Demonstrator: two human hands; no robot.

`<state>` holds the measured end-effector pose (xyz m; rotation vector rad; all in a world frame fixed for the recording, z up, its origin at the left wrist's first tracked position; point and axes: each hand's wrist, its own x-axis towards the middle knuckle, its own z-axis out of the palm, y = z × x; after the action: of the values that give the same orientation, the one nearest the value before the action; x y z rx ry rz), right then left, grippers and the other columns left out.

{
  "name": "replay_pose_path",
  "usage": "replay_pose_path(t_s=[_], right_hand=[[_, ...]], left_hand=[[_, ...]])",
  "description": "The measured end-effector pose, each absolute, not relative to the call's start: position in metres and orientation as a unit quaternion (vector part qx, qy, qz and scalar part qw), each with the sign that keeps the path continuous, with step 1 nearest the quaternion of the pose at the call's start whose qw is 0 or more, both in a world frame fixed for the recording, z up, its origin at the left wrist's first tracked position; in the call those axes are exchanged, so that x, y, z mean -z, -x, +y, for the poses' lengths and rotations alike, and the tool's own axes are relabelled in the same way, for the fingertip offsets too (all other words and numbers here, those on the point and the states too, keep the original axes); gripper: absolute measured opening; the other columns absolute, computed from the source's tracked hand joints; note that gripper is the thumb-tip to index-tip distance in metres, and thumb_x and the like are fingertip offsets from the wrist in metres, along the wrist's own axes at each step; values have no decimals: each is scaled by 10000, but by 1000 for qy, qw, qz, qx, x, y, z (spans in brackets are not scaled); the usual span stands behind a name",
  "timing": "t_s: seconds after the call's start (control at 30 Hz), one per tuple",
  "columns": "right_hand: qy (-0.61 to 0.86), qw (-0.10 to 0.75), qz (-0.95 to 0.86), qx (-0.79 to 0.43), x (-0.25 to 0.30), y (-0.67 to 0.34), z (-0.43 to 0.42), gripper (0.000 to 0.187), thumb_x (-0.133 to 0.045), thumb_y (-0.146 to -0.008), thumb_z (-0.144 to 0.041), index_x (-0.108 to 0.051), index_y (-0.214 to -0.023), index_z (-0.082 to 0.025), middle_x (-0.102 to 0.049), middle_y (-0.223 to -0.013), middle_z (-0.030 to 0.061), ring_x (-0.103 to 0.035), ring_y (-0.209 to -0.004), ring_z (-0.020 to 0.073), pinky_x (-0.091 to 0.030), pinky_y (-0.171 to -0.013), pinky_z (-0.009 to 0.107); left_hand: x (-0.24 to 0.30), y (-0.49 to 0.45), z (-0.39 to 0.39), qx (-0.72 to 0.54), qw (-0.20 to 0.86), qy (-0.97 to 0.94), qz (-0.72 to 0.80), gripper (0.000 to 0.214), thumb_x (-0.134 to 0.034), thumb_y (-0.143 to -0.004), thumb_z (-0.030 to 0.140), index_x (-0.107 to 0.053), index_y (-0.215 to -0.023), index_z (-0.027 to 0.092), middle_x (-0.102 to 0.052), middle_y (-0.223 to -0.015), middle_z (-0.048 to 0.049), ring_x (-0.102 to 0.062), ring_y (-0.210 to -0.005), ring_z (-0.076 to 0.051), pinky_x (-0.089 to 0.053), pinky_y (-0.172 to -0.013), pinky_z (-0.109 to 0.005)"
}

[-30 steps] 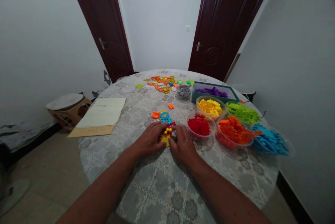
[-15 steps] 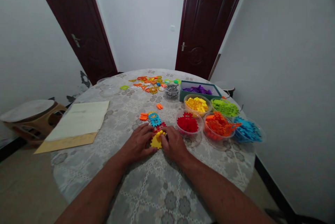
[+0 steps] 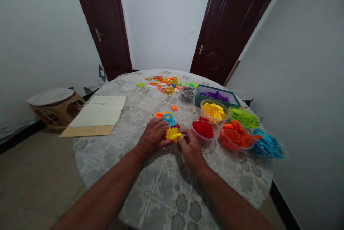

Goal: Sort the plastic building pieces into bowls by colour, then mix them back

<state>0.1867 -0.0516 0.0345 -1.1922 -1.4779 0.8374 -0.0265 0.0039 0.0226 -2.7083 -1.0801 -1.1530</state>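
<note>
My left hand point(image 3: 152, 136) is closed on the left side of a yellow square toothed building tile point(image 3: 170, 132), with its thumb at the near edge. Between the thumb and fingers of my right hand point(image 3: 192, 148) is a small yellow peg-like piece point(image 3: 176, 137), touching or just over the tile's near right part. Red toothed tiles point(image 3: 176, 126) show partly behind the yellow one, and a blue tile with openings point(image 3: 169, 119) lies beyond them. Orange pieces point(image 3: 158, 115) lie just past my left fingers. The joints between the tiles are too small to make out.
To the right stand bowls of red point(image 3: 203, 129), yellow point(image 3: 214, 111), orange point(image 3: 234, 135), green point(image 3: 244, 117) and blue pieces point(image 3: 268, 144). Behind are a green box point(image 3: 198, 99) of purple pieces and a bowl of grey ones point(image 3: 188, 93). Mixed pieces point(image 3: 163, 85) lie far back; paper sheets point(image 3: 98, 111) lie left.
The view has turned left, so everything sits farther right. My right hand has drawn back toward the tile's near right corner, and the yellow peg piece now lies flatter.
</note>
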Motion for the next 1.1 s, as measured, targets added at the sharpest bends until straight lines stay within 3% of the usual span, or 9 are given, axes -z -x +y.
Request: replay_pose_path(t_s=[0.13, 0.27, 0.43, 0.53, 0.6, 0.7, 0.8, 0.97, 1.1], right_hand=[[501, 485, -605, -383, -38, -183, -57, 179, -612, -970, -375, -647, -1059, -223, -691, -843, -3, -625, -693, 168, -494, -610, 267], [522, 502, -615, -313, -61, -197, -56, 254, -610, -959, -339, -634, -1189, -233, -708, -987, 20, -647, -728, 163, -531, -656, 279], [596, 484, -633, -95, -109, -256, -24, 540, -591, -970, -339, -545, -1496, -227, -740, -1162, 101, -697, -843, 219, -580, -801, 368], [640, 413, -643, 77, -124, -297, 9, 442, -524, -978, -278, -642, -1390, -169, -731, -1268, 174, -693, -1061, 293, -538, -988, 448], [677, 347, -635, 131, -126, -316, 30, 440, -494, -955, -214, -665, -1353, -137, -725, -1275, 201, -672, -1119, 316, -512, -1018, 459], [727, 291, -603, 148, -122, -331, 51, 458, -473, -939, -163, -678, -1343, -94, -720, -1235, 236, -662, -1106, 327, -509, -986, 454], [708, 321, -605, 171, -117, -325, 53, 445, -456, -945, -148, -682, -1323, -87, -699, -1251, 251, -645, -1131, 328, -510, -989, 459], [557, 361, -739, 114, -98, -266, 20, 322, -489, -982, -189, -695, -1229, -173, -723, -1218, 166, -655, -1174, 292, -511, -1072, 450], [510, 266, -818, 21, -76, -208, -20, 237, -581, -999, -207, -712, -1196, -227, -737, -1219, 125, -697, -1090, 281, -559, -958, 414]], left_hand=[[-25, 21, 0, 365, -3, 864, -347, 437, -716, -973, 519, -672, -1309, 244, -740, -1294, -127, -570, -1394, -338, -403, -1230, -547], [-29, 26, 1, 366, -8, 861, -353, 607, -746, -945, 523, -583, -1464, 252, -682, -1413, -146, -563, -1396, -352, -409, -1226, -565], [-36, 46, 5, 360, -38, 853, -377, 535, -691, -929, 300, -599, -1456, 296, -660, -1419, -121, -561, -1374, -351, -431, -1205, -604], [-39, 59, 7, 353, -69, 848, -389, 595, -613, -870, 169, -613, -1448, 314, -662, -1400, -107, -575, -1337, -346, -450, -1180, -621], [-40, 66, 7, 346, -83, 848, -393, 612, -598, -851, 149, -615, -1441, 313, -666, -1393, -102, -582, -1318, -339, -460, -1166, -608], [-37, 72, 6, 317, -97, 855, -398, 582, -657, -845, 201, -624, -1421, 285, -661, -1412, -116, -576, -1326, -338, -454, -1163, -571], [-31, 71, 6, 275, -111, 860, -414, 584, -728, -834, 290, -636, -1411, 274, -649, -1446, -131, -563, -1340, -352, -446, -1148, -556], [-25, 64, 8, 263, -109, 852, -440, 537, -725, -861, 320, -663, -1394, 294, -681, -1387, -115, -590, -1270, -341, -437, -1120, -530], [-23, 59, 10, 250, -94, 851, -451, 358, -725, -882, 315, -722, -1239, 279, -712, -1252, -120, -607, -1187, -340, -456, -1047, -519]])
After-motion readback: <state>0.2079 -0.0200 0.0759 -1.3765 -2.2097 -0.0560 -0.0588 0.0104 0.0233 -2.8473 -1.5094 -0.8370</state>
